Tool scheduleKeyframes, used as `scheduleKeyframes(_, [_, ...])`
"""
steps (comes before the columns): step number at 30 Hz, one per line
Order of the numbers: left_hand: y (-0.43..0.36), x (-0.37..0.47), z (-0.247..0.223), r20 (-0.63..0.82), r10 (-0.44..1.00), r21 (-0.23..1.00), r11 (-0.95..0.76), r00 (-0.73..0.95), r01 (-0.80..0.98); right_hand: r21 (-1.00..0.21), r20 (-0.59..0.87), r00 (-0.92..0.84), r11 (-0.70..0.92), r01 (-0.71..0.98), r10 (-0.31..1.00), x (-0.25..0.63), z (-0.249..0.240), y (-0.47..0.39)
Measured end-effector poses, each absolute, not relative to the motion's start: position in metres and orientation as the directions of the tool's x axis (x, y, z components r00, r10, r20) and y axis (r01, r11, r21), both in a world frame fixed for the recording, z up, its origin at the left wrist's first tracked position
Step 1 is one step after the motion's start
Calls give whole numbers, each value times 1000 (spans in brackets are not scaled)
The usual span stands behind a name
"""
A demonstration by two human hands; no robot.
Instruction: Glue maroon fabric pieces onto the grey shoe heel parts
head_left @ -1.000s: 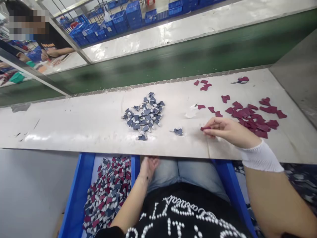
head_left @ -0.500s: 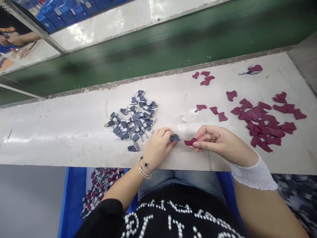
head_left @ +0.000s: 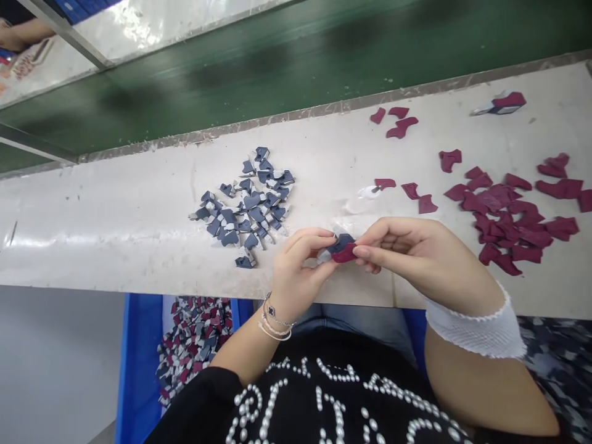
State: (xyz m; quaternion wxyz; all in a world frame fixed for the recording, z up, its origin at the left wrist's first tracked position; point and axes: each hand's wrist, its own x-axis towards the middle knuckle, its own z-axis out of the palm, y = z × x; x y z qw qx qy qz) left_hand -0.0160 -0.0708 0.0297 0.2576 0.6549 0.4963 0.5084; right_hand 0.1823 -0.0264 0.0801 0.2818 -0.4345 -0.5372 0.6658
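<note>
My left hand [head_left: 300,262] is closed on a small grey-and-navy plastic part [head_left: 341,242], held just above the table's front edge. Between the thumb and fingers of my right hand [head_left: 402,256] is a curved maroon plastic piece [head_left: 345,253], which lies against the near side of the navy part. Whether the two are joined I cannot tell. To the left is a pile of similar grey-and-navy parts [head_left: 252,213]. A heap of loose maroon pieces [head_left: 504,216] spreads out on the right.
A part with maroon, navy and grey pieces together [head_left: 504,103] lies at the far right of the white table [head_left: 115,203]. Beyond runs a green belt [head_left: 277,74]. Below the front edge, a blue bin [head_left: 143,364] holds mixed parts. Another person's arm [head_left: 28,34] shows top left.
My hands have come together, and the maroon piece now touches the navy part, which has turned in my left hand. The camera view has shifted a little.
</note>
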Motion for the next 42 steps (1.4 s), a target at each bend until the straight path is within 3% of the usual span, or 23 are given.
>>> scheduleKeyframes(11, [-67,-13,32,537,843,787,-498,-9,364,-956,-283,-461,-286,65,841,185,81,-23])
scheduleKeyframes(25, [-65,-13,33,540,841,792,-514,14,328,-958,-277,-437,-283,54,856,187,84,-22])
scheduleKeyframes(42, [-65,-23,36,629,770,705,-622,107,341,-948,-317,-432,-298,114,844,186,86,-27])
